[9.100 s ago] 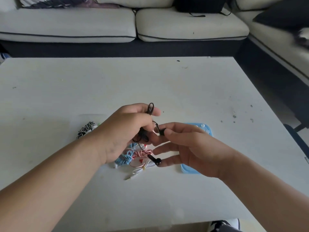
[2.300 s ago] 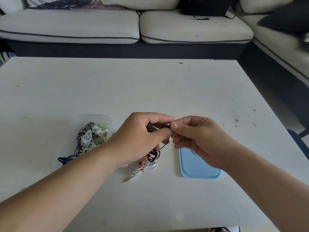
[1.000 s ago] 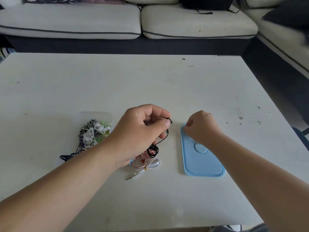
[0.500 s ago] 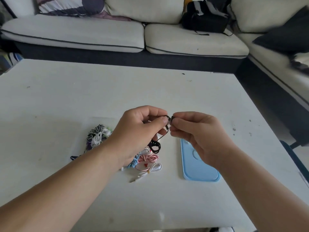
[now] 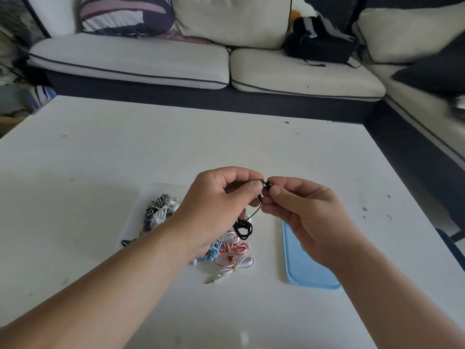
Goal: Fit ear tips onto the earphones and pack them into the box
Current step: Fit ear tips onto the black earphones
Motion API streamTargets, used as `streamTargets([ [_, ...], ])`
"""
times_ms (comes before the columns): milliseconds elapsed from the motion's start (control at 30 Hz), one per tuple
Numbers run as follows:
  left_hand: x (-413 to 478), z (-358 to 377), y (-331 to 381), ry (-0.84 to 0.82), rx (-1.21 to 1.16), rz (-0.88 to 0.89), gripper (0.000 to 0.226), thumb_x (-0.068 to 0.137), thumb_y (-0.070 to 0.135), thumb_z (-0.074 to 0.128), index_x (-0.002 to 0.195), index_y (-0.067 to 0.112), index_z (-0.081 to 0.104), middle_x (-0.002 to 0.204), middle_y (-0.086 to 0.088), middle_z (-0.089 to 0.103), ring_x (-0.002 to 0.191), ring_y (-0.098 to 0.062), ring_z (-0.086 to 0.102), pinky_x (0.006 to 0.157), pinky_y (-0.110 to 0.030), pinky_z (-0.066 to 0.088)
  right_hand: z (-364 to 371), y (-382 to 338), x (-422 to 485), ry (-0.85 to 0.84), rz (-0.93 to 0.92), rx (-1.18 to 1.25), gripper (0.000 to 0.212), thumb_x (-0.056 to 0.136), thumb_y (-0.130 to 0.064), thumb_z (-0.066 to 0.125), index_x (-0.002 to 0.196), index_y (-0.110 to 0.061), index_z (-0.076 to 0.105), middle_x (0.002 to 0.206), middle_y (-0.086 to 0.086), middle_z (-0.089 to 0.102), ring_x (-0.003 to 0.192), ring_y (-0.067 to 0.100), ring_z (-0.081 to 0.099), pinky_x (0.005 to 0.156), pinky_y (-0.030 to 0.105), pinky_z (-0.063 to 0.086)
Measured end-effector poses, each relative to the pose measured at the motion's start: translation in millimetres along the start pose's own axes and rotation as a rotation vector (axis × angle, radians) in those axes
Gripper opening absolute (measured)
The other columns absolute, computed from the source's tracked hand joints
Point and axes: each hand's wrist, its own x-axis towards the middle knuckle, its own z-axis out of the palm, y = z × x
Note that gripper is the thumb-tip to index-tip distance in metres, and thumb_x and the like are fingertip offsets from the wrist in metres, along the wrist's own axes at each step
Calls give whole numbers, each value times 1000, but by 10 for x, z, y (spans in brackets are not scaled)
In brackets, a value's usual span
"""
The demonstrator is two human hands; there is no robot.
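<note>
The black earphone is held up above the counter, between the two hands: the left hand has its grip clamped on the bud's stem between thumb and forefinger, and the right hand has its grip pinched together on what looks like the ear tip, pressed against the bud's end. The tip is too small and dark to make out apart from the bud. I judge the earphone to be very light, its bud hard and smooth, and its cable limp, as the small coil hanging below the left hand shows. The tip is likely soft rubber that gives under the fingers and slips easily, so it is best held by its skirt at the fingertips while the bud is held firmly by the stem, not by the cable. Nothing here seems fragile, though a dropped tip would be hard to find. By count: two hands, one black earphone in them, one tip as far as can be told. Three loose bundles lie on the counter under the left wrist, a blue one, a pink striped one and a white one. The clear box to the left holds several more, at least a black-and-white and a white one; the full number cannot be told. One blue lid lies flat under the right hand
</note>
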Motion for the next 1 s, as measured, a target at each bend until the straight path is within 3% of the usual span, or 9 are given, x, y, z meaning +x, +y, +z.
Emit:
streamTargets([
  [467, 181, 78, -91, -29, -10, 2, 14, 97, 21, 70, 103, 28, 80, 76, 3, 74, 60, -15, 57, 62, -24, 50, -152, -84, 175, -102, 67, 46, 14, 80, -6, 66, 87, -4, 78, 84, 19, 74, 78, 26, 74, 72, 29, 62],
  [667, 164, 91, -100, -73, -44, -7, 14, 97, 17, 69, 104, 24, 80, 78, 0, 73, 62, -17, 54, 65, -26, 51, -222, -86, 171, -149, 122, 51, 23, 82, -6, 65, 102, 2, 72, 85, 16, 72, 73, 20, 72, 71, 27, 61],
  [1000, 128, 138, -151, -62, -47, 19, 13, 96, 17, 71, 102, 24, 80, 76, 1, 73, 60, -14, 55, 62, -24, 50, -272, -50, 174, -169, 100, 21, 30, 83, -6, 64, 108, 10, 67, 85, 17, 70, 73, 19, 71, 70, 25, 60],
])
